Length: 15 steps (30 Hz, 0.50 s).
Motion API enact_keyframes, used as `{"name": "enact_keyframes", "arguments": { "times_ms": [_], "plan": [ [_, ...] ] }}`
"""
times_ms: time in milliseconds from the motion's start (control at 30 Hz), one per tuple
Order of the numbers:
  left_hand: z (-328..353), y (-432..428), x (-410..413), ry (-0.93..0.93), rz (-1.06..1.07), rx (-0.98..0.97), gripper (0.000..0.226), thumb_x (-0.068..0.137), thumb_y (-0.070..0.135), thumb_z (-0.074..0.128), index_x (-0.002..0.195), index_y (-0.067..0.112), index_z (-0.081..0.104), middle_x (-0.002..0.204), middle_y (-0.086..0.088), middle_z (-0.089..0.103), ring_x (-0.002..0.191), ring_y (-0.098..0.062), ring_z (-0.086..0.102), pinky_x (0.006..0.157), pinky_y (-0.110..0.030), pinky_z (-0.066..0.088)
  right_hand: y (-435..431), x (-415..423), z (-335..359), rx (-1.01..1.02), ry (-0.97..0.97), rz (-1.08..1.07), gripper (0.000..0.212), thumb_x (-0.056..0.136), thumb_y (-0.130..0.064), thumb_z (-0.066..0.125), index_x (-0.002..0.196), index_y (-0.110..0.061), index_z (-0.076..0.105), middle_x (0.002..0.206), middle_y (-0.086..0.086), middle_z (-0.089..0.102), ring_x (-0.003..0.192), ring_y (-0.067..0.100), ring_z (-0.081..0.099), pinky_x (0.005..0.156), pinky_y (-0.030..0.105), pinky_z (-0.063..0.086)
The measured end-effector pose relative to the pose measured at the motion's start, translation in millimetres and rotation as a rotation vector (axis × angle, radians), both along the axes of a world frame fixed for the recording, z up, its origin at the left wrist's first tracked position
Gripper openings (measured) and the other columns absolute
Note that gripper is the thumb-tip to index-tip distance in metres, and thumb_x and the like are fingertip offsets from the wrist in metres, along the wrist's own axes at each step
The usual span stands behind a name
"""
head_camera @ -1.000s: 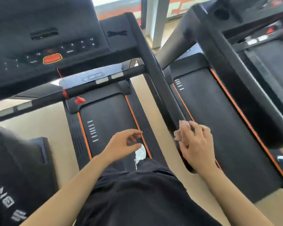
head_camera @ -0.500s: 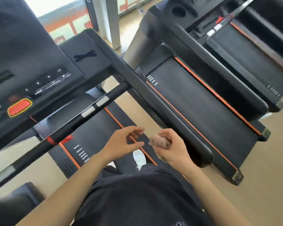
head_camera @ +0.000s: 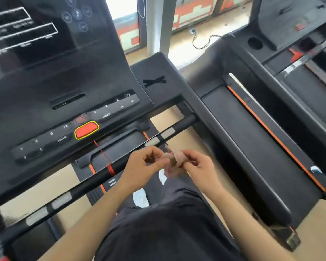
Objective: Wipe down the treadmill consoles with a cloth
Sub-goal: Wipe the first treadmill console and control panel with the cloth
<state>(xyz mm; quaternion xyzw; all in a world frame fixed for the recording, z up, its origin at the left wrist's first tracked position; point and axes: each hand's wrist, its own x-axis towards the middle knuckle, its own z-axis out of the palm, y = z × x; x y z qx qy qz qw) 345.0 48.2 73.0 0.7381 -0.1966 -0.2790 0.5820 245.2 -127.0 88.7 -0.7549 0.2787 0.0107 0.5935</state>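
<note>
While both hands meet below the console point(head_camera: 64, 102), the left hand point(head_camera: 141, 168) and right hand point(head_camera: 198, 166) each pinch the crumpled pinkish cloth point(head_camera: 172, 159); it hangs between them, just beside the crossbar point(head_camera: 94, 178).

Far ahead of where I grip, daylight comes through a bright window point(head_camera: 120, 8). Right of it stands a grey pillar point(head_camera: 158, 25), then a wall point(head_camera: 194, 14) with orange and pale green blocks. The floor point(head_camera: 316, 240) is light tan; on it, ahead and slightly right, lies a small plug point(head_camera: 192, 31) with black cable.
</note>
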Motion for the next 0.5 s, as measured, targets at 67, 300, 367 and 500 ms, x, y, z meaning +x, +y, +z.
{"name": "enact_keyframes", "arguments": {
  "times_ms": [67,300,367,500],
  "plan": [
    [4.4,4.7,10.8,-0.01,0.051,-0.002,0.025,0.087,0.009,0.079,0.08,0.031,0.07,0.072,0.018,0.07,0.065,0.003,0.06,0.067,-0.013,0.045,-2.3,19.7,-2.6,-0.089,0.047,-0.028,0.043,0.082,0.011,0.055,0.093,-0.025,0.075,0.084,-0.007,0.076,0.085,0.012,0.071,0.078,0.029,0.057],
    [20.3,5.5,42.8,-0.074,0.126,0.049,0.014,0.089,0.02,0.076,0.095,0.032,0.075,0.096,0.016,0.076,0.088,-0.005,0.071,0.082,-0.02,0.054,-14.3,85.6,9.8,0.025,-0.062,0.402,0.036,0.085,-0.019,0.078,0.119,-0.029,0.069,0.107,-0.011,0.074,0.101,0.005,0.067,0.092,0.024,0.051],
    [26.9,3.8,51.2,-0.123,0.153,0.079,0.016,0.088,0.02,0.074,0.095,0.035,0.074,0.096,0.014,0.076,0.088,-0.003,0.069,0.081,-0.017,0.051,-18.0,107.3,7.5,0.018,-0.072,0.477,0.029,0.085,-0.014,0.078,0.112,-0.025,0.072,0.099,-0.01,0.075,0.094,0.003,0.068,0.085,0.018,0.05],
    [34.5,8.2,66.0,-0.178,0.273,0.168,0.02,0.092,0.014,0.072,0.1,0.032,0.077,0.097,0.017,0.073,0.09,-0.003,0.066,0.079,-0.011,0.045,-35.1,143.7,5.9,0.049,-0.083,0.546,0.012,0.09,-0.009,0.072,0.096,-0.018,0.078,0.09,-0.011,0.076,0.084,-0.004,0.067,0.077,0.009,0.047]
  ]
}}
